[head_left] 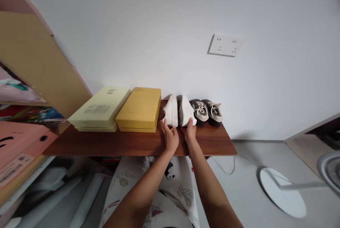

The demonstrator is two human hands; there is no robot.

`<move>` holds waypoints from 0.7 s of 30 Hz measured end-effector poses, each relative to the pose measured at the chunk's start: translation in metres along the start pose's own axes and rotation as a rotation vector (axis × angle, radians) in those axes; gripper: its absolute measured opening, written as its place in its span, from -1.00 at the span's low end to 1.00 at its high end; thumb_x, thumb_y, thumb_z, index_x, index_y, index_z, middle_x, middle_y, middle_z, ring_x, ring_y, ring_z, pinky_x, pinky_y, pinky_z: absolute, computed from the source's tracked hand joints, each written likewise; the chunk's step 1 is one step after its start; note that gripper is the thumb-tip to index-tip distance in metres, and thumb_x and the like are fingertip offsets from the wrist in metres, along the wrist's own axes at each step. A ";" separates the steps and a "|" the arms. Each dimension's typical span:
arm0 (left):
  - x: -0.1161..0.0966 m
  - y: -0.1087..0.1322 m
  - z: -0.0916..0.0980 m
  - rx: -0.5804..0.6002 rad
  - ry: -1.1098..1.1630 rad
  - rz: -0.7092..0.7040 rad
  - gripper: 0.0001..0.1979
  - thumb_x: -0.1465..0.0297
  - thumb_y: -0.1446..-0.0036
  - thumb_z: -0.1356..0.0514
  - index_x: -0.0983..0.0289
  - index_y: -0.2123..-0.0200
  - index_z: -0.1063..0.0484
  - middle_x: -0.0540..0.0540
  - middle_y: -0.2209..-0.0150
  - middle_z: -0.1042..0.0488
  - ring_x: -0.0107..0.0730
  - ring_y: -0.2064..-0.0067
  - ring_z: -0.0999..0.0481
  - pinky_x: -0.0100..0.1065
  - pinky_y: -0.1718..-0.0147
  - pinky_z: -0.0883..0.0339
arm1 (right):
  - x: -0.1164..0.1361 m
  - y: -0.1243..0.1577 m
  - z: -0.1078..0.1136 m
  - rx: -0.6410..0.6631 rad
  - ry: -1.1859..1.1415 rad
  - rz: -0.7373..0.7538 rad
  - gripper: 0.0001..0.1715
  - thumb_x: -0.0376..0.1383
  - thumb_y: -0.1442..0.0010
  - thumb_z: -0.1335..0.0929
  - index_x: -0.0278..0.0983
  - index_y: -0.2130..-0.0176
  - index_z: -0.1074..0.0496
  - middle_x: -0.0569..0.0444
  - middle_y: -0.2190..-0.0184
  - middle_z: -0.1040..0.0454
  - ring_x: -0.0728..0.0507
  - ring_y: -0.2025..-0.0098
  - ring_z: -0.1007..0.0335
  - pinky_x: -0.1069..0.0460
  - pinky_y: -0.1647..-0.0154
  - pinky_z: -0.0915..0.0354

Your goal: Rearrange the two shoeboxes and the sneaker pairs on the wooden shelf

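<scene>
Two white shoes stand side by side on the brown wooden tabletop, tilted so that their soles face each other. My left hand has its fingers closed around the near end of the left white shoe. The near end of the right white shoe is gripped by my right hand, its thumb on top and some fingers hidden. Just right of them sits a pair of dark shoes with cream laces and toes, a left one and a right one.
Left of the white shoes lie a yellow shoebox and a pale green shoebox, both lidded. The wooden tabletop meets a white wall with a socket panel. A pink box is at left, a white fan base at right.
</scene>
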State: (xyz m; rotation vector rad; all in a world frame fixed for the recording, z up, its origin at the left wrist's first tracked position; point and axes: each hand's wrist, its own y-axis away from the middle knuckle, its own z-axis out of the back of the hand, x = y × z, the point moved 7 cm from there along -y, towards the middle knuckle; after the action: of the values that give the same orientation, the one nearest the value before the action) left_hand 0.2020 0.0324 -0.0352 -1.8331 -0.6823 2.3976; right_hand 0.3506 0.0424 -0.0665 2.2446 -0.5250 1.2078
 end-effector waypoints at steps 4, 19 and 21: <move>-0.007 0.021 0.007 0.149 0.034 -0.108 -0.44 0.29 -0.32 -0.03 0.20 -0.33 0.02 0.40 -0.38 0.14 -0.08 -0.29 -0.25 -0.11 -0.07 -0.40 | 0.004 0.018 0.045 0.079 0.160 0.008 -0.36 0.13 -0.08 -0.39 -0.25 0.05 -0.28 0.09 0.41 -0.49 -0.07 0.52 -0.46 0.03 0.52 -0.43; -0.104 0.014 -0.140 0.595 -0.242 -0.412 -0.44 0.47 -0.24 -0.11 0.25 -0.28 -0.09 0.39 -0.29 -0.13 0.00 -0.26 -0.31 -0.05 -0.14 -0.34 | 0.138 -0.065 0.098 -0.333 0.908 0.924 -0.12 0.08 -0.15 -0.31 -0.41 -0.24 -0.14 -0.34 -0.19 -0.26 -0.37 -0.28 -0.14 -0.29 -0.26 -0.11; -0.108 0.004 -0.166 0.687 -0.379 -0.374 -0.48 0.46 -0.20 -0.18 0.31 -0.22 -0.17 0.42 -0.18 -0.29 0.06 -0.20 -0.37 -0.04 -0.10 -0.35 | 0.133 -0.069 0.102 -0.339 0.898 0.874 -0.13 0.08 -0.14 -0.31 -0.39 -0.23 -0.16 -0.31 -0.17 -0.29 -0.35 -0.26 -0.18 -0.25 -0.23 -0.16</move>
State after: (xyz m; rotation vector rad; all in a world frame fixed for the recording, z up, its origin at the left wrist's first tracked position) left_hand 0.3892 0.0488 0.0279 -0.9130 -0.1415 2.3154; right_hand 0.5246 0.0218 -0.0194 0.9677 -1.2360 2.1369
